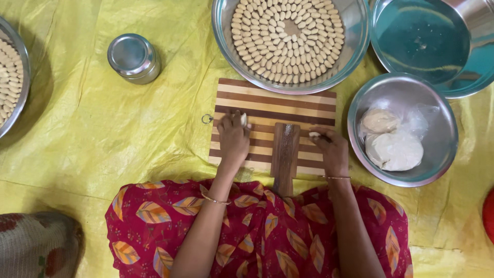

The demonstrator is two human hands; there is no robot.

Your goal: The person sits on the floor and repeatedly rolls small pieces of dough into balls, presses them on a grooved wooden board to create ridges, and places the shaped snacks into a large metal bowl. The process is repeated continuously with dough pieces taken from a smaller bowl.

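Observation:
My left hand [232, 139] rests on a striped wooden board [267, 105] and pinches a small pale dough piece [244, 120] at its fingertips. My right hand [332, 150] lies on the board's right side, holding another small dough bit [314, 135]. Between both hands lies a dark ridged wooden paddle [284, 154], its handle pointing toward my lap. Beyond the board stands a large steel bowl [360, 31] with several small shaped dough pieces [287, 38] laid in rings.
A steel bowl [437, 110] at the right holds dough lumps [393, 150] in plastic. A big steel plate [422, 38] sits at the top right, a lidded steel tin [134, 57] at the upper left, another bowl of pieces [15, 77] at the left edge. Yellow sheet [103, 134] covers the floor.

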